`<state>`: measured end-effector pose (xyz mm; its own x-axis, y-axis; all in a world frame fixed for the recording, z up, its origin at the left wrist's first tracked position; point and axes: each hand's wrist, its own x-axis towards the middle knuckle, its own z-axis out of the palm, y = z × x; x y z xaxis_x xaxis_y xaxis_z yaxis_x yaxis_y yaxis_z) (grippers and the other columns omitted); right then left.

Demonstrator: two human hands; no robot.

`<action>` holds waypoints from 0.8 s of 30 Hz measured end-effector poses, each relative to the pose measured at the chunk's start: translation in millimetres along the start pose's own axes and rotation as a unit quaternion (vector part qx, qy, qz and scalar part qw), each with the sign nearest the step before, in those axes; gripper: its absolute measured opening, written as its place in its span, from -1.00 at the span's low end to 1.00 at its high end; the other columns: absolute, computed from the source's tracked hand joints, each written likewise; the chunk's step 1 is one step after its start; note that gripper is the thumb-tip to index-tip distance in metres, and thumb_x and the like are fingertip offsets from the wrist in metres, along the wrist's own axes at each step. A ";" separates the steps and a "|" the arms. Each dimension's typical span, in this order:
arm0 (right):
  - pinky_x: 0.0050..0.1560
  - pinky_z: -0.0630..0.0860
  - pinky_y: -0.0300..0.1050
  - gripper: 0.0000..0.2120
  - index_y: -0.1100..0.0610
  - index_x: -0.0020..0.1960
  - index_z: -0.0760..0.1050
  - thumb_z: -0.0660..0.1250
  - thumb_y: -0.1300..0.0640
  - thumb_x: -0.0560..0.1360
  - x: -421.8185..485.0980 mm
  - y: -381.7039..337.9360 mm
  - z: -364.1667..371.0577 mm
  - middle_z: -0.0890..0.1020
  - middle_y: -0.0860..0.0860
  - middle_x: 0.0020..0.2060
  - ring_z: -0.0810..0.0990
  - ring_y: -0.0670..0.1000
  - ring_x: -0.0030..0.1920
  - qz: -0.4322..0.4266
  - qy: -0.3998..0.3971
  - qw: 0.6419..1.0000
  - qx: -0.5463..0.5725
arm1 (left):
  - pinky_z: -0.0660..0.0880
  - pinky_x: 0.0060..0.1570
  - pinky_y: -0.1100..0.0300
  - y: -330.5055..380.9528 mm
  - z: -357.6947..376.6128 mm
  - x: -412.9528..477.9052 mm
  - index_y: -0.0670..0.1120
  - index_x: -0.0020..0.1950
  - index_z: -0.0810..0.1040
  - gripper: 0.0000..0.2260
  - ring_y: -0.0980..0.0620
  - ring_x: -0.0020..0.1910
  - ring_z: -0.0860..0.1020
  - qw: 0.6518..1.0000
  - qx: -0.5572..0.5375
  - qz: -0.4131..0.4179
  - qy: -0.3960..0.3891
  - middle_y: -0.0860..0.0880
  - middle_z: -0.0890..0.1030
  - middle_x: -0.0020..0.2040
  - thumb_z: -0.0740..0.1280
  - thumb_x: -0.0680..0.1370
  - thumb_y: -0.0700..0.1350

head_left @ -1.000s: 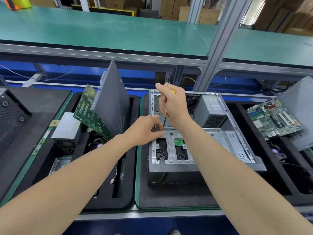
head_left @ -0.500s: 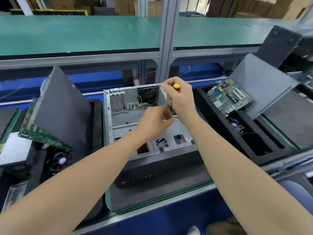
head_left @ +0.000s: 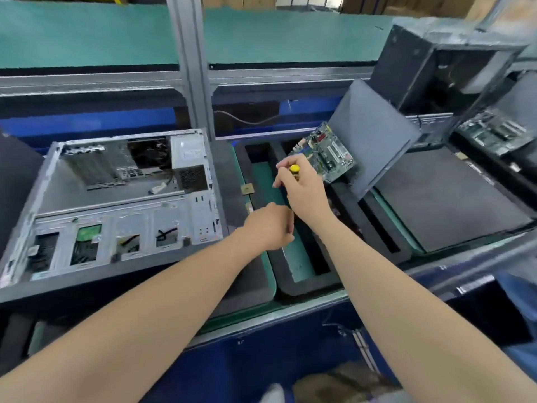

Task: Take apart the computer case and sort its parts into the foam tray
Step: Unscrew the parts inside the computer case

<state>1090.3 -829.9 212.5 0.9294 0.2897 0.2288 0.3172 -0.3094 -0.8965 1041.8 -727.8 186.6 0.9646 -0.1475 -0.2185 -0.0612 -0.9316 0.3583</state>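
Head view: right hand [head_left: 303, 193] has its fingers curled round a screwdriver [head_left: 295, 170], yellow cap up above the knuckles. The left hand [head_left: 270, 228] is just below it, fingers curled toward the palm; cannot tell whether they pinch anything. Both hands are over the foam tray [head_left: 308, 286], above its long green-floored slot. The open computer case [head_left: 122, 205] lies flat to the left of the fingers, untouched, and a motherboard [head_left: 327, 155] leans just beyond the right fingers against a tilted grey side panel [head_left: 374, 135].
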 end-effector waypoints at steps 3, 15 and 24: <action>-0.18 0.43 -0.24 -0.91 0.08 0.07 0.50 0.25 0.09 0.71 -7.4 37.7 -15.1 0.74 -0.06 -0.19 0.58 -0.15 -0.26 0.036 -0.015 0.999 -0.028 | 0.59 0.04 -0.05 18.0 25.2 16.5 -0.03 0.06 0.57 -0.91 -0.12 0.06 0.59 0.997 0.031 -0.029 -0.066 -0.06 0.59 0.10 0.30 0.59 -0.11; -0.38 0.40 -0.33 -0.85 0.06 0.06 0.48 0.25 -0.01 0.71 -6.9 91.4 -39.7 0.73 -0.11 -0.19 0.49 -0.16 -0.39 0.091 -0.003 0.996 -0.021 | 0.21 -0.26 0.18 12.6 71.1 45.7 -0.13 -0.28 0.31 -0.71 -0.02 -0.22 0.20 0.986 0.019 -0.060 -0.156 0.00 0.20 -0.30 0.15 0.64 -0.32; -0.24 0.42 -0.35 -0.86 0.04 0.02 0.46 0.28 0.00 0.70 39.7 -1.0 1.9 0.64 -0.08 -0.30 0.59 -0.11 -0.26 -0.044 0.025 0.999 0.005 | 0.29 -0.36 0.24 -4.4 -44.0 31.4 -0.05 -0.31 0.36 -0.69 0.09 -0.39 0.34 0.993 -0.033 -0.109 0.044 0.03 0.40 -0.34 0.21 0.64 -0.21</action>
<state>1126.4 -816.3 221.8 0.9059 0.2704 0.3258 0.3970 -0.2748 -0.8757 1083.7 -713.6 218.1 0.9721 0.0871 -0.2176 0.1649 -0.9140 0.3708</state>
